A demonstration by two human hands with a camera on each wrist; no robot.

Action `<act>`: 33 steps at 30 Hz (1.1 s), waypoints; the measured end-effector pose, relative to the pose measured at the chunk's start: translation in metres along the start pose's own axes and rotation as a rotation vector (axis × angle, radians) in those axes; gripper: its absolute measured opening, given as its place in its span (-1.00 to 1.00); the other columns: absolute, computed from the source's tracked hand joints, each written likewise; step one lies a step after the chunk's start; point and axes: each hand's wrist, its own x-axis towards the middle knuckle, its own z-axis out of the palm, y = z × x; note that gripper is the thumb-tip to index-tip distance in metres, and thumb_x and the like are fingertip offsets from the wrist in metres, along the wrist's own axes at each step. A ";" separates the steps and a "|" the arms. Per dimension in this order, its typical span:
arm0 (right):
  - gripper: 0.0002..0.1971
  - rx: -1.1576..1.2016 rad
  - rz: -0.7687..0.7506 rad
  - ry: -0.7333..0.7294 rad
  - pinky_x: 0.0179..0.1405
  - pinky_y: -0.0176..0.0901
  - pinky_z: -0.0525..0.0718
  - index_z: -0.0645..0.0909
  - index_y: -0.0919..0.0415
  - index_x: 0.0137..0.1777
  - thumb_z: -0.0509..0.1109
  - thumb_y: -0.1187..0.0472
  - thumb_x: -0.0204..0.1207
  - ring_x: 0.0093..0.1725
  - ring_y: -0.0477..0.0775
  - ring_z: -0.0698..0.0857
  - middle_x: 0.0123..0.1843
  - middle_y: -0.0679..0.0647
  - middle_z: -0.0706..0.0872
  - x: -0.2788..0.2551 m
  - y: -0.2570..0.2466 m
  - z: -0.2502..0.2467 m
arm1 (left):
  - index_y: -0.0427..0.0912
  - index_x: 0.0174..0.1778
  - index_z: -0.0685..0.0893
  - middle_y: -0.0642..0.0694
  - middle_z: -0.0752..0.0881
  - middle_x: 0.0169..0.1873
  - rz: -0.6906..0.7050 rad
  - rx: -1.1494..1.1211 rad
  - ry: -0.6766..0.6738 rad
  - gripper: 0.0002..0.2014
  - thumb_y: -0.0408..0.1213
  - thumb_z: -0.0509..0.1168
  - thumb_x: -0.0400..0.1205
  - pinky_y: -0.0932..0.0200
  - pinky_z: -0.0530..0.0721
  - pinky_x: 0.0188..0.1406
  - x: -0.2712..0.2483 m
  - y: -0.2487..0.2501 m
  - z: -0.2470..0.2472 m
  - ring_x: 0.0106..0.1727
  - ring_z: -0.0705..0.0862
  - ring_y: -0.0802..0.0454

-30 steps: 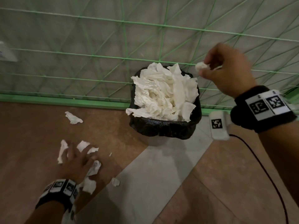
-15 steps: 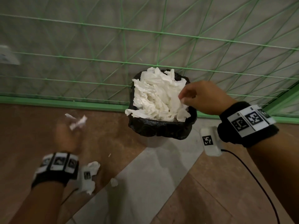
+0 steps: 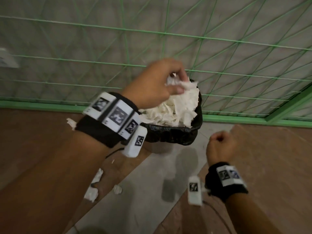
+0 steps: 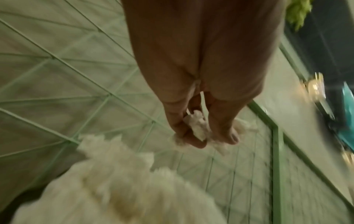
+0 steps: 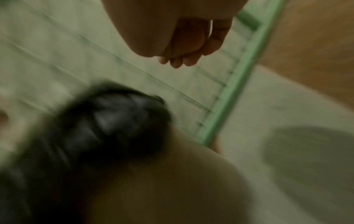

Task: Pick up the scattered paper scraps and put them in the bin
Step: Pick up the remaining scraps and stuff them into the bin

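Observation:
A black-lined bin [image 3: 170, 133] stands against the green mesh fence, heaped with white paper [image 3: 173, 110]. My left hand [image 3: 175, 85] hovers over the heap's far side and pinches a bunch of paper scraps [image 3: 173, 81] between thumb and fingers. The left wrist view shows those scraps [image 4: 197, 124] inside my left hand [image 4: 203, 136], above the heap [image 4: 114, 181]. My right hand [image 3: 217, 139] is lower, in front and to the right of the bin, curled into a fist with nothing in it. In the right wrist view the right hand [image 5: 184, 57] is empty beside the bin liner [image 5: 86, 128].
Loose scraps lie on the floor left of the bin: one [image 3: 70, 123] by my left wrist, two [image 3: 94, 184] under my forearm and a small ball [image 3: 117, 189] on the grey strip. The green fence rail [image 3: 253, 119] runs close behind the bin.
My left hand gathered scraps off the floor and lifted them up over the bin. My right hand dropped its scrap onto the heap and pulled back down to the bin's right.

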 end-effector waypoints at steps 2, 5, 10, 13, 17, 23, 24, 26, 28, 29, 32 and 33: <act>-0.68 -0.132 0.019 -0.177 -0.43 -0.20 0.39 0.43 0.07 -0.45 0.22 0.53 0.31 -0.29 0.21 0.62 -0.47 0.01 0.54 -0.036 0.041 0.024 | 0.00 0.04 0.72 0.25 0.64 -0.10 0.003 0.062 -0.116 -0.76 -0.20 0.51 0.48 0.20 0.54 0.02 -0.002 -0.010 0.018 -0.03 0.56 0.38; -0.77 -0.299 -0.161 -0.600 -0.15 -0.13 0.50 0.53 0.01 -0.15 0.21 0.36 0.31 -0.12 0.14 0.59 -0.10 0.02 0.61 -0.105 0.066 0.062 | 0.22 0.24 0.64 0.27 0.66 0.09 0.005 0.182 -0.167 -0.57 -0.01 0.51 0.45 0.02 0.45 0.38 -0.007 -0.019 0.030 0.28 0.51 0.25; -0.36 -0.374 -0.447 -1.122 0.62 0.27 0.18 0.07 -0.14 0.58 0.24 -0.01 0.53 0.63 0.29 0.07 0.64 0.06 0.09 -0.205 0.035 0.119 | 0.45 0.45 0.39 0.34 0.43 0.50 -0.006 0.041 -0.200 -0.46 0.28 0.28 0.53 -0.15 0.22 0.61 -0.015 -0.016 0.022 0.60 0.27 0.28; -0.32 -0.391 -0.613 -1.199 0.58 0.49 -0.11 0.05 -0.30 0.56 0.28 -0.12 0.49 0.66 0.42 -0.11 0.66 -0.01 0.01 -0.234 0.015 0.147 | 0.35 0.54 0.33 0.34 0.31 0.58 0.031 -0.064 -0.233 -0.47 0.18 0.22 0.63 -0.01 0.14 0.66 -0.022 -0.012 0.016 0.66 0.12 0.29; -0.41 -0.638 -0.744 -1.301 0.47 0.63 -0.30 0.04 -0.24 0.62 0.13 -0.15 0.63 0.65 0.36 -0.35 0.72 0.04 -0.24 -0.262 0.015 0.185 | 0.23 0.47 0.48 0.29 0.45 0.50 0.038 -0.084 0.059 -0.56 0.11 0.24 0.65 0.18 0.36 0.51 -0.035 -0.029 -0.012 0.54 0.34 0.37; -0.59 -0.653 -1.016 -1.187 0.30 0.43 0.47 0.39 0.18 0.46 0.15 0.30 0.60 0.41 0.48 0.37 0.49 0.31 0.37 -0.256 0.038 0.181 | 0.10 0.39 0.57 0.02 0.62 0.34 -0.482 0.113 0.380 -0.52 -0.15 0.43 0.53 0.00 0.56 0.33 -0.081 -0.169 -0.051 0.34 0.58 0.01; -0.57 -0.616 -1.023 -1.184 0.28 0.32 0.55 0.41 0.23 0.44 0.17 0.36 0.55 0.39 0.44 0.39 0.45 0.29 0.41 -0.253 0.045 0.176 | 0.06 0.45 0.51 -0.10 0.59 0.37 -0.602 0.167 0.316 -0.41 -0.21 0.46 0.48 -0.07 0.56 0.34 -0.096 -0.199 -0.051 0.36 0.57 -0.12; -0.54 -0.613 -0.972 -1.152 0.11 -0.01 0.71 0.53 0.20 0.36 0.27 0.32 0.42 0.28 0.33 0.56 0.36 0.20 0.54 -0.250 0.065 0.172 | -0.04 0.59 0.35 -0.36 0.59 0.34 -0.753 0.244 0.112 -0.16 -0.21 0.50 0.35 -0.29 0.47 0.42 -0.125 -0.243 -0.043 0.35 0.56 -0.33; -0.66 -0.707 -0.934 -1.167 -0.30 -0.30 0.74 0.78 0.04 0.01 0.31 0.16 0.25 -0.07 0.12 0.71 0.01 -0.02 0.75 -0.250 0.077 0.164 | -0.17 0.63 0.27 -0.48 0.48 0.43 -0.883 0.361 -0.076 -0.04 -0.19 0.57 0.32 -0.41 0.27 0.52 -0.152 -0.273 -0.030 0.45 0.43 -0.47; -0.75 -0.726 -0.961 -1.119 -0.37 -0.34 0.70 0.80 0.00 -0.20 0.31 0.09 0.21 -0.17 0.05 0.65 -0.17 -0.11 0.75 -0.248 0.080 0.158 | -0.21 0.63 0.26 -0.47 0.34 0.52 -0.949 0.432 -0.140 -0.03 -0.24 0.60 0.32 -0.39 0.21 0.55 -0.167 -0.286 -0.021 0.53 0.31 -0.49; -0.84 -0.495 -1.060 -0.975 -0.36 -0.35 0.65 0.74 -0.03 -0.35 0.32 0.06 0.28 -0.19 -0.05 0.46 -0.31 -0.15 0.69 -0.233 0.070 0.129 | -0.24 0.61 0.27 -0.38 0.28 0.58 -1.019 0.536 -0.209 -0.07 -0.17 0.59 0.37 -0.30 0.23 0.58 -0.209 -0.319 0.002 0.56 0.28 -0.40; -0.89 -0.377 -1.053 -0.942 -0.32 -0.34 0.64 0.73 -0.03 -0.27 0.36 0.13 0.33 -0.17 -0.05 0.47 -0.26 -0.10 0.69 -0.225 0.054 0.114 | -0.32 0.57 0.33 -0.41 0.36 0.53 -1.017 0.570 -0.162 -0.20 -0.13 0.51 0.47 -0.29 0.24 0.58 -0.222 -0.337 0.012 0.52 0.36 -0.39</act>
